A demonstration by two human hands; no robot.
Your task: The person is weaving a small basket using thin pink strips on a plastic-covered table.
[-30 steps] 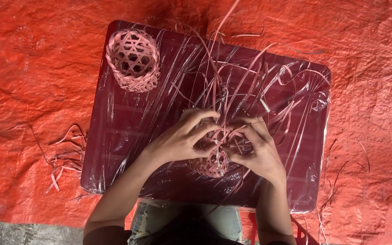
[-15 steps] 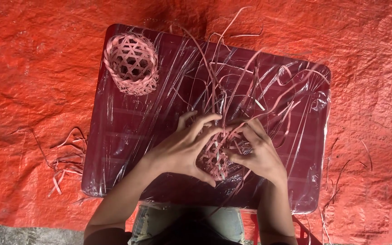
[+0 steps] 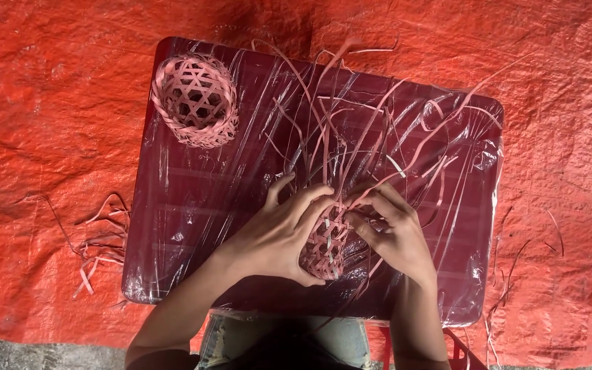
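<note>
done: one small basket (image 3: 195,100) finished, far left corner of surface (image 3: 193,233) | in hand: half-woven basket (image 3: 326,241), near middle edge, left hand (image 3: 279,236) and right hand (image 3: 392,233) closed on it | left: loose strips (image 3: 351,130) unwoven

Glossy, crinkled plastic film covers the dark table (image 3: 193,226); the woven strip basket (image 3: 196,99) and coarse tarp (image 3: 49,137) look matt.

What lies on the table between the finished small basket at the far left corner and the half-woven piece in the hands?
In the head view, between the finished basket and the half-woven piece lies only plastic-wrapped dark red table top, crossed by a few loose pink strips.
</note>
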